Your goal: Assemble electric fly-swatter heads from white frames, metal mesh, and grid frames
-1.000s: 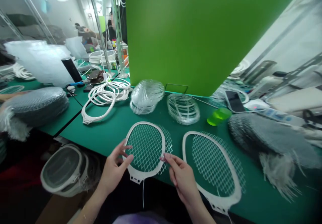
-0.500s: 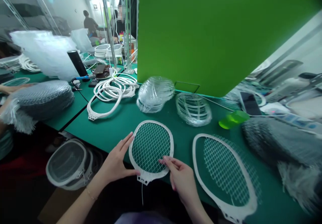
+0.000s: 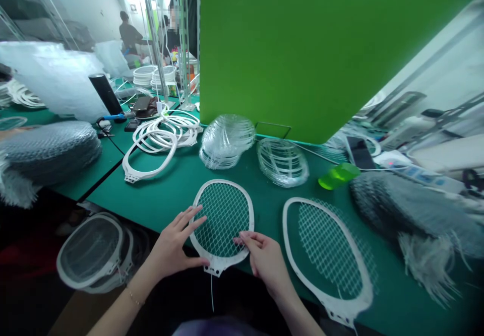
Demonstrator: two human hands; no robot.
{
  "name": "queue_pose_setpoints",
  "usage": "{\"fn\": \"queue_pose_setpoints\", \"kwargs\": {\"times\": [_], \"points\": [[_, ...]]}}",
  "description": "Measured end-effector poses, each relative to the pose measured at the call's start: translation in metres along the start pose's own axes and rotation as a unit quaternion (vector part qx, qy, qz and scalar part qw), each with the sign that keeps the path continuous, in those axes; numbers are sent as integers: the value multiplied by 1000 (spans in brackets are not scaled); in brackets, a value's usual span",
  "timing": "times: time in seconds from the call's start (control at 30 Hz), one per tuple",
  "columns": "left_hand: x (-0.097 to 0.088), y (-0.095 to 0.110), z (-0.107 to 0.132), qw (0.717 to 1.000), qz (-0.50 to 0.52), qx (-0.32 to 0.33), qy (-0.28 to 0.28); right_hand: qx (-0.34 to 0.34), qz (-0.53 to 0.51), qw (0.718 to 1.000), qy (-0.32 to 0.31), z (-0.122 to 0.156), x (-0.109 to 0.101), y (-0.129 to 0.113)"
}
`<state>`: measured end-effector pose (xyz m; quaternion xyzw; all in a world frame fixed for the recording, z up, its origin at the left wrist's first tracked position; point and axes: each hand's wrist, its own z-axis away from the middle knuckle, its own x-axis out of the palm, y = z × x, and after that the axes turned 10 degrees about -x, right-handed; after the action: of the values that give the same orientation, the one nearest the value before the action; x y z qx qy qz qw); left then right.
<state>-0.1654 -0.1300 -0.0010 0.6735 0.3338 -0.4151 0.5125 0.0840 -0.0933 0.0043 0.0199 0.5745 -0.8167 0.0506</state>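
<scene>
Here, the left hand (image 3: 172, 248) is spread wide without a grip, its fingertips reaching over the left rim of a white frame (image 3: 219, 264) and its thumb against the tab at the bottom. The right hand (image 3: 266, 258) is drawn into a pinch, thumb and forefinger together at the lower right of that rim; what, if anything, sits between those fingertips cannot be told. The frame lies at the front edge of the worktop (image 3: 166, 195), tab jutting past it, with a diamond-patterned mesh (image 3: 223, 215) across its opening and a thin white cord (image 3: 212, 293) hanging below. Just to the right, near the same edge, lies a larger-looking second frame (image 3: 346, 306), its own netting (image 3: 315, 240) set off toward the right and spilling beyond the rim. Behind the hands are two stacks of clear rings, one on the left (image 3: 227, 142) and one on the right (image 3: 283, 163), then a translucent green object (image 3: 339, 176) and a grey mesh bundle (image 3: 389, 205) with frayed ends. Bare white frames (image 3: 141, 175) overlap farther left, and another grey bundle (image 3: 56, 144) lies beyond them. A green panel (image 3: 287, 49) stands along the back edge. Below the front edge, at left, meshed frames (image 3: 91, 250) are stacked.
</scene>
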Motion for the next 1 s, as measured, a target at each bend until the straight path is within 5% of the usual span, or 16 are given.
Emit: {"fn": "queue_pose_setpoints", "kwargs": {"times": [0.13,0.23,0.33,0.4,0.47,0.53,0.63,0.73,0.8,1.0], "points": [[2,0,-1,999,-38,9,-20,-25,89,995,33,6,-17,-12],[1,1,-3,998,-56,2,-32,-172,214,955,109,21,-22,-15],[-4,0,-5,996,-72,-4,-44,-341,322,883,-1,38,-16,-7],[-10,4,-5,996,-76,2,-37,-377,354,853,-74,46,-20,-1],[-14,16,-6,997,-67,20,-12,-363,342,866,-26,48,-42,1],[-13,42,-10,998,-45,50,15,-304,318,887,138,43,-83,3],[4,102,-22,992,-2,122,-21,-172,339,853,358,25,-161,14],[35,157,-37,972,33,200,-116,-110,415,830,357,4,-221,38],[53,174,-43,967,32,206,-144,-103,415,836,345,-7,-239,53],[59,160,-37,978,14,153,-138,-110,216,913,330,-8,-234,56]]}}
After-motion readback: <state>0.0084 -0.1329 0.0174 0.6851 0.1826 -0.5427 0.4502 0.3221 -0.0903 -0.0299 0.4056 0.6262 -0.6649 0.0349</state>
